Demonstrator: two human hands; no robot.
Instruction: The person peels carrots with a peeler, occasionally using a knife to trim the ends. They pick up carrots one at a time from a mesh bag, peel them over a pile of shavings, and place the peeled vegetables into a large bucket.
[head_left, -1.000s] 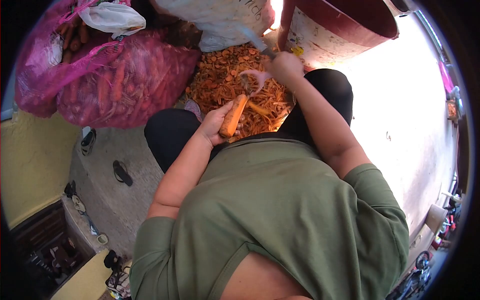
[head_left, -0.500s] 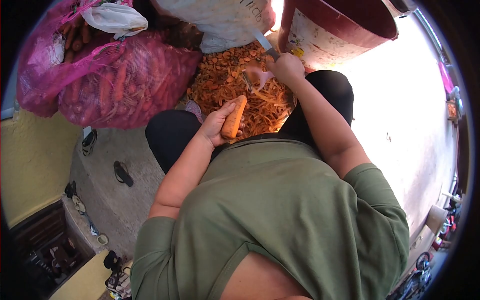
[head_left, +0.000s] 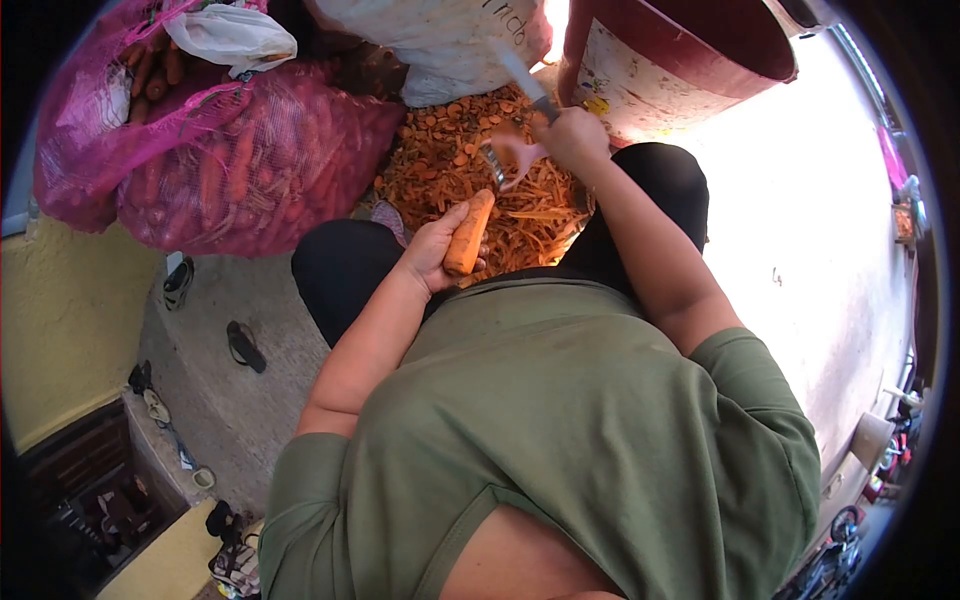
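My left hand (head_left: 433, 248) is closed around a thick orange carrot (head_left: 468, 233), its cut end pointing up and away from me. My right hand (head_left: 577, 140) grips both a pink vegetable peeler (head_left: 518, 157) and a knife (head_left: 530, 80). The knife's blade sticks up and to the left out of the fist. The peeler's head, slightly blurred, is just above the carrot's far end. Below both hands, between my knees, lies a heap of orange carrot peelings (head_left: 430, 178) mixed with round cut ends.
A pink mesh sack (head_left: 260, 170) full of carrots stands at the left. Behind the peelings is a white sack (head_left: 440, 50) with dark lettering. A large dirty red bucket (head_left: 660, 75) stands at the back right. A dark sandal (head_left: 246, 347) lies on the concrete floor.
The carrot has turned a little in my left hand, showing a smoother, brighter side. The peeler's head has shifted slightly; the right hand stays nearly in place with the knife.
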